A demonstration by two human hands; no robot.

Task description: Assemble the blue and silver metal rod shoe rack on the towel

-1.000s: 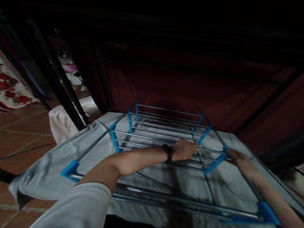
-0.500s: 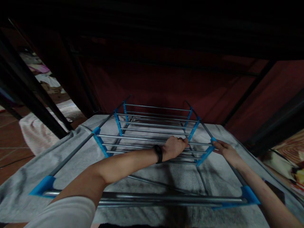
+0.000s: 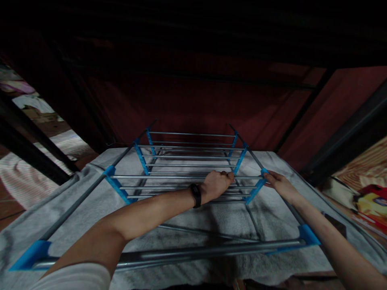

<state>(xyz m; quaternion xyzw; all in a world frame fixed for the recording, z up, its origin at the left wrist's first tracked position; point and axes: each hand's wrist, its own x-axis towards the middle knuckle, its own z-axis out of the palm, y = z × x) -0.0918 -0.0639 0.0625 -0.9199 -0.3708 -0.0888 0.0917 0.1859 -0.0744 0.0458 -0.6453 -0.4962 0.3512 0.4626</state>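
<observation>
Fingers of both hands (left [image 3: 215, 185], right [image 3: 279, 183]) curl around drying rack [image 3: 187, 177] rails, over grey towel [image 3: 211, 219].

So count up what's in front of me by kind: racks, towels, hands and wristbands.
Drying rack: 1
Grey towel lying under the rack: 1
Hands on the rack: 2, the left hand gripping a rail, the right hand at the blue corner bracket
Black wristband on the left wrist: 1
Total: 5
</observation>
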